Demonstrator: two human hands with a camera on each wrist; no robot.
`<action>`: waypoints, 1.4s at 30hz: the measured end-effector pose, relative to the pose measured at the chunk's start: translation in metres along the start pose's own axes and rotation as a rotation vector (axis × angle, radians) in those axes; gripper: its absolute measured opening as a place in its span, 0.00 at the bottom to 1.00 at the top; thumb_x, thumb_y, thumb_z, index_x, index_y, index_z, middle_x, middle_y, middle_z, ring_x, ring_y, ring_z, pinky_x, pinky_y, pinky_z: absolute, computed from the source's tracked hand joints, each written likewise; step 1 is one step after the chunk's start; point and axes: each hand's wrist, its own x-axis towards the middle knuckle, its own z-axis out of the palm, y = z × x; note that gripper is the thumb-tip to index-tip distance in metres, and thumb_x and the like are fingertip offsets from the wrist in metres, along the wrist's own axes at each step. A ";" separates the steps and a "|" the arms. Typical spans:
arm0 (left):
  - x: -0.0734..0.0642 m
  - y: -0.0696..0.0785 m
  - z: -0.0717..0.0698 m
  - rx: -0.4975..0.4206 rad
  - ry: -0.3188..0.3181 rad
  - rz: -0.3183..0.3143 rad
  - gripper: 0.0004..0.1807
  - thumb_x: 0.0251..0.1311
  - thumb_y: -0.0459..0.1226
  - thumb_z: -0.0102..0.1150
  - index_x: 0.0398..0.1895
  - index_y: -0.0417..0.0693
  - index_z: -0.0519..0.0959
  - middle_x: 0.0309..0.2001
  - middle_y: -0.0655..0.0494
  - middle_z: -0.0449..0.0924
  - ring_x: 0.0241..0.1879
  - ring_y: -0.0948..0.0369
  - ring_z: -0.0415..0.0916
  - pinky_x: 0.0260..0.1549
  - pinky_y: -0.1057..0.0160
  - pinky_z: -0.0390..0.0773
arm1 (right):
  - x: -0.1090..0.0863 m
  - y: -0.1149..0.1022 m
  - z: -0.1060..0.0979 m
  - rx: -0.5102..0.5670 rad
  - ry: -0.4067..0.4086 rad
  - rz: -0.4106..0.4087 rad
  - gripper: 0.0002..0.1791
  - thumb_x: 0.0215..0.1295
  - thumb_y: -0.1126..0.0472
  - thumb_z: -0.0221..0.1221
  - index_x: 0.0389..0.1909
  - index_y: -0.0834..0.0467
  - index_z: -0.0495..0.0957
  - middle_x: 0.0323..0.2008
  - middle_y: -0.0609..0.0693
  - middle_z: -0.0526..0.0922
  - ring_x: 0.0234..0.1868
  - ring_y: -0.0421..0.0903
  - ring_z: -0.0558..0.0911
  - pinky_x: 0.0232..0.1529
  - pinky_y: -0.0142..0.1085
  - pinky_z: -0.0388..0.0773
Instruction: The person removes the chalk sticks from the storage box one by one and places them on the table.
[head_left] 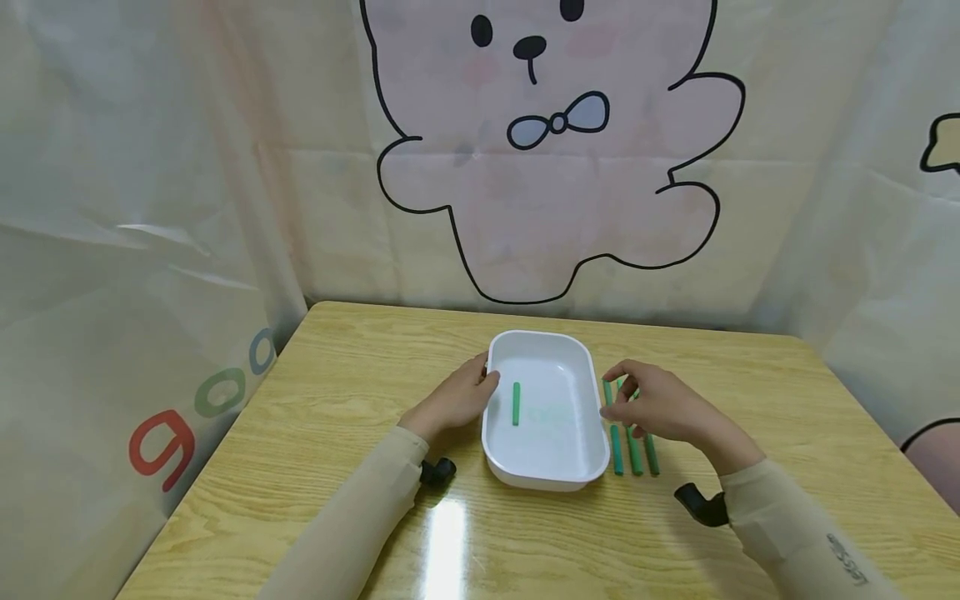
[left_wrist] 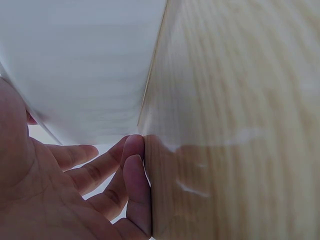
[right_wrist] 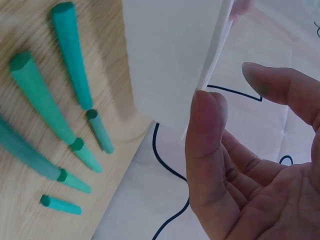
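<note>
A white rectangular plastic tray [head_left: 547,350] sits on the table, with one slim green stick [head_left: 516,404] lying inside. At its left side my left hand [head_left: 457,400] grips the tray, thumb over the rim and fingers against the outer wall. My right hand [head_left: 663,404] hovers by the right rim with loosely bent fingers and nothing between them. Whether a fingertip touches the rim, I cannot tell. Under and beside this hand lie several green sticks [head_left: 634,454] in two rows. The right wrist view shows many-sided sticks [right_wrist: 42,95] in differing greens.
The wooden table [head_left: 360,367] reaches back to a hanging cloth [head_left: 322,208] printed with a cartoon bear. A black mount [head_left: 701,504] sticks out at the right wrist, another black mount [head_left: 438,472] at the left. Light glares off the table in front.
</note>
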 end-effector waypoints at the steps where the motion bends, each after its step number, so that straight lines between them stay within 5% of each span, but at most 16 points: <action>1: 0.000 0.000 0.000 -0.002 -0.001 -0.002 0.33 0.82 0.50 0.35 0.84 0.47 0.52 0.76 0.45 0.66 0.73 0.51 0.67 0.72 0.47 0.70 | 0.001 -0.002 0.001 0.000 -0.002 -0.002 0.33 0.66 0.55 0.69 0.66 0.65 0.69 0.42 0.57 0.77 0.30 0.51 0.83 0.34 0.46 0.85; 19: 0.000 -0.003 0.001 -0.011 0.012 0.036 0.32 0.82 0.48 0.36 0.83 0.46 0.54 0.68 0.44 0.73 0.65 0.52 0.74 0.65 0.49 0.76 | 0.022 -0.025 0.016 0.006 -0.014 -0.011 0.34 0.65 0.57 0.69 0.66 0.66 0.69 0.39 0.57 0.79 0.29 0.49 0.81 0.33 0.46 0.87; 42: 0.000 0.000 0.002 0.019 0.007 0.019 0.33 0.82 0.51 0.35 0.84 0.49 0.53 0.71 0.46 0.71 0.67 0.53 0.72 0.67 0.49 0.75 | 0.035 -0.044 0.037 0.008 -0.032 0.020 0.33 0.65 0.54 0.70 0.65 0.63 0.70 0.39 0.57 0.80 0.29 0.48 0.83 0.32 0.40 0.86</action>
